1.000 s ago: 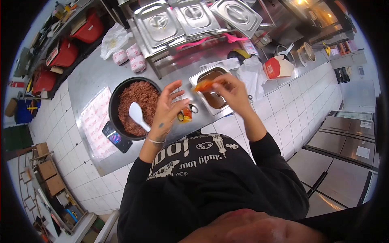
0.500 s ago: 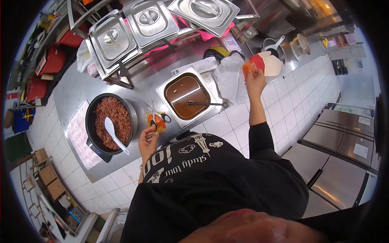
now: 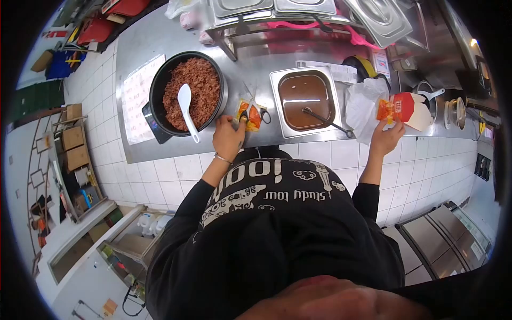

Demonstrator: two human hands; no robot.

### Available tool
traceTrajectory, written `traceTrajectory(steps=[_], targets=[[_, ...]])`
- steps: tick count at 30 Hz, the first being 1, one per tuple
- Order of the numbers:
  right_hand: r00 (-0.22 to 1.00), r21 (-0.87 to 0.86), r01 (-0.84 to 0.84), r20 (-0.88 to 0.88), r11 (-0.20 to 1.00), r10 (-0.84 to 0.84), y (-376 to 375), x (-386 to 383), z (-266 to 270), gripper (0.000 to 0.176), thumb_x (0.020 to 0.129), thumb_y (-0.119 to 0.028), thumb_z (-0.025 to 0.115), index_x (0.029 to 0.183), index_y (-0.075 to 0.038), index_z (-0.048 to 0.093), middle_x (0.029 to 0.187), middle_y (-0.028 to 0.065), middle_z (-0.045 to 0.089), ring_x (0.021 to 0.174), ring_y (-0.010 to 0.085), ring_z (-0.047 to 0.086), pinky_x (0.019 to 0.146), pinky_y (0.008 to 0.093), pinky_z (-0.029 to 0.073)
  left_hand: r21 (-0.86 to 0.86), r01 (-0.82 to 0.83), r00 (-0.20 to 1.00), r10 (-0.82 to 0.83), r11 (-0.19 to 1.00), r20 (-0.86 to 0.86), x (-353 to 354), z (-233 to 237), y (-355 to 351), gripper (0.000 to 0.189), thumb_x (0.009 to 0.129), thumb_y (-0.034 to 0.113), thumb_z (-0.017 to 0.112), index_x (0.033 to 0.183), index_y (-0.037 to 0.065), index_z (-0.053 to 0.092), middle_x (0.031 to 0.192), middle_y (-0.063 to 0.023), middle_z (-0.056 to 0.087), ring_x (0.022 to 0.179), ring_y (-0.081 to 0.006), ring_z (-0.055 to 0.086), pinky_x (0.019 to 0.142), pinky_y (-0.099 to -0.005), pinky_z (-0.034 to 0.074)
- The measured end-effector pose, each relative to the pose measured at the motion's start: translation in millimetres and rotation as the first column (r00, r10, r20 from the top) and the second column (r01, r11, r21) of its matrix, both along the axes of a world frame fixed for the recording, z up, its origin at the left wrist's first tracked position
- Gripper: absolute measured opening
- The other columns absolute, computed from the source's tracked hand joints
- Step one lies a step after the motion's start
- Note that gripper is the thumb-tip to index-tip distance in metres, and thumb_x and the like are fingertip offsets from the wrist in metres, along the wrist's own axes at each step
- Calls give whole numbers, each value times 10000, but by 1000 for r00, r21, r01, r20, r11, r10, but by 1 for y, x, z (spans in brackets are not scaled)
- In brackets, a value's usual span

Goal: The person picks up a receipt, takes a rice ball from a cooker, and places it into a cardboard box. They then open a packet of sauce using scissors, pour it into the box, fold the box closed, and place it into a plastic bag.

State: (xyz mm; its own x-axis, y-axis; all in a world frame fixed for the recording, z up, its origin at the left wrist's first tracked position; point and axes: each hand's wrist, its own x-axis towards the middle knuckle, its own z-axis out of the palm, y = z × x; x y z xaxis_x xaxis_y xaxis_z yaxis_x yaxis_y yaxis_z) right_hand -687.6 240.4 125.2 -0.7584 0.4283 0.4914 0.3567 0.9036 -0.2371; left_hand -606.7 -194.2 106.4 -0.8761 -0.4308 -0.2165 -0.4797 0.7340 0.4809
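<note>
At the counter's front edge, my left hand [image 3: 229,137] has its fingers closed at one black handle loop of the scissors [image 3: 253,106]. The scissors lie over an orange-and-yellow sachet [image 3: 253,120], blades pointing away from me. My right hand [image 3: 387,137] pinches another orange sachet [image 3: 385,110] just in front of a red and white paper food box [image 3: 409,108]. Part of that box is hidden behind the sachet. Left of my left hand stands a black pot of reddish-brown rice [image 3: 198,80], with a white rice paddle [image 3: 185,104] resting in it.
Between my hands sits a steel pan of brown sauce [image 3: 277,88] with a dark-handled ladle [image 3: 325,121]. A crumpled white plastic bag [image 3: 362,106] lies beside it. Lidded steel containers [image 3: 373,21] stand on a rack behind. Printed paper [image 3: 140,96] lies left of the pot.
My view has turned, so the counter appears shifted and rotated. My left hand stays at the scissors, with more of its back showing. The right hand still holds the sachet by the food box.
</note>
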Motion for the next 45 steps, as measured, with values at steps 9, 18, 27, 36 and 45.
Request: traceTrajectory(steps=[9, 18, 27, 36, 45], targets=[[905, -201, -354, -322, 914, 279, -59, 47, 62, 257, 865, -21, 645, 1118, -6, 606, 1088, 109, 586, 785, 160, 611, 630, 253, 520, 235, 14, 999, -21, 972, 25, 0, -30, -34, 344, 837, 349, 646, 831, 7, 687, 814, -199, 701, 796, -359, 679, 748, -429, 527], [904, -307, -400, -288, 863, 316, -119, 134, 72, 252, 842, 23, 615, 1092, -5, 613, 1083, 129, 590, 848, 207, 595, 683, 299, 518, 916, -374, 926, 98, 144, 363, -26, -25, -32, 213, 869, 265, 604, 763, 81, 619, 636, 16, 523, 562, -134, 499, 498, -294, 379], [960, -396, -278, -81, 875, 269, -110, 216, 58, 257, 831, 1, 593, 1084, -46, 602, 1108, 118, 585, 911, 252, 580, 743, 350, 490, 914, -394, 908, 114, -100, 404, -12, 72, -3, 201, 891, 302, 587, 975, 121, 563, 961, 1, 535, 949, -156, 523, 838, -348, 409], [988, -452, -66, 93, 890, 121, -23, 346, 10, 277, 792, 13, 602, 1064, -30, 580, 1055, 177, 562, 957, 349, 568, 802, 399, 492, 985, -78, 997, 1, -155, 79, 36, 146, 80, 216, 902, 238, 570, 1058, 90, 552, 1189, -80, 584, 1141, -225, 515, 1019, -447, 400], [962, -658, -14, -214, 753, -169, 130, 394, 45, 350, 825, -157, 704, 1156, -84, 615, 1095, 107, 592, 921, 228, 597, 763, 342, 500, 867, -400, 771, -621, -298, 142, 57, 176, 356, 528, 886, 238, 536, 1317, -50, 441, 1365, -207, 502, 1294, -343, 476, 1101, -508, 378]])
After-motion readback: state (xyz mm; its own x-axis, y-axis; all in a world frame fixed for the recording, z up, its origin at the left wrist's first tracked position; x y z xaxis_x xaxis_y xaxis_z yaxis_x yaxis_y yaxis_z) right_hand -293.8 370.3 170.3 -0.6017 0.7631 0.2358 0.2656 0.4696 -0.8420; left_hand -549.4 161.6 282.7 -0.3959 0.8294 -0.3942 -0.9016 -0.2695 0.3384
